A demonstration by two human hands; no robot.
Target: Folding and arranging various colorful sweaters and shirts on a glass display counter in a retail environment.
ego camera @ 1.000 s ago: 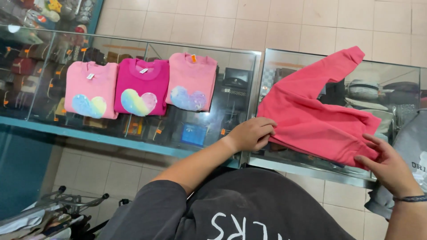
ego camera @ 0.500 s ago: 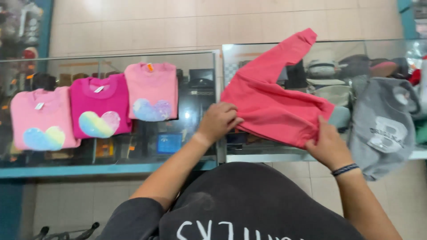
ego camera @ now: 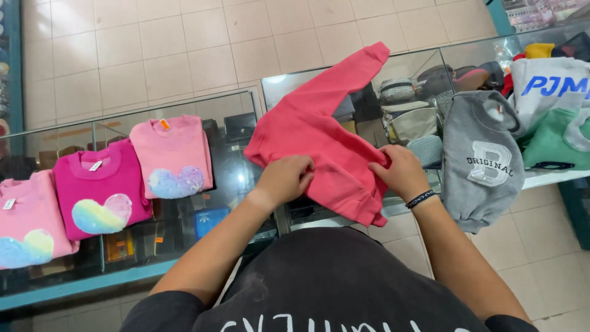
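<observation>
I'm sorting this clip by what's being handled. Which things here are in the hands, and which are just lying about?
In hand:
- coral-pink sweatshirt, on the glass counter
- left hand, fingers on its lower edge
- right hand, pinching its right side

Lying about:
- three pink heart sweatshirts
- grey sweatshirt
- white and green top
- bags in the case

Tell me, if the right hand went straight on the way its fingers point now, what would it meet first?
The right hand points left, across the coral sweatshirt it grips. The first thing in that line seems to be the left hand, which rests on the same sweatshirt nearby.
</observation>
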